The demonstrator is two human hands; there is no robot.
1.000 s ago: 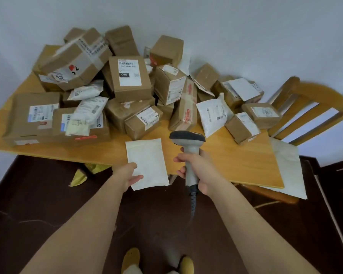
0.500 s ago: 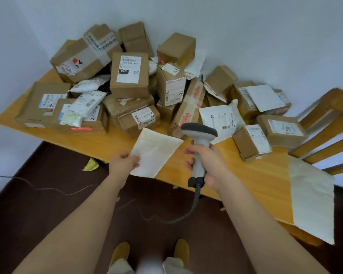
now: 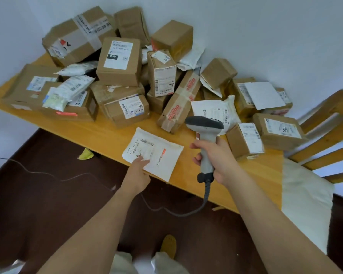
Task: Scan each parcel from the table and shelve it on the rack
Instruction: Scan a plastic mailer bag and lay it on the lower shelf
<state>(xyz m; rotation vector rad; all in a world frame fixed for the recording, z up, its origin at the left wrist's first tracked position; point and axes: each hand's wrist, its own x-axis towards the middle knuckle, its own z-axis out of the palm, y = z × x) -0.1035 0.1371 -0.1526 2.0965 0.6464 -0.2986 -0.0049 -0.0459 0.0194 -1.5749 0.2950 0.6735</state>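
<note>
Cardboard boxes (image 3: pixel 119 62) behind white mailer (image 3: pixel 156 151)

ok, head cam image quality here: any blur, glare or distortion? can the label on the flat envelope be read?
Head view: soft, even light, no glare. Wide-angle warp bends the table edge and the chair. The white envelope shows its barcode, but the small print is smeared. The left hand and the scanner in the right hand are slightly soft.
</note>
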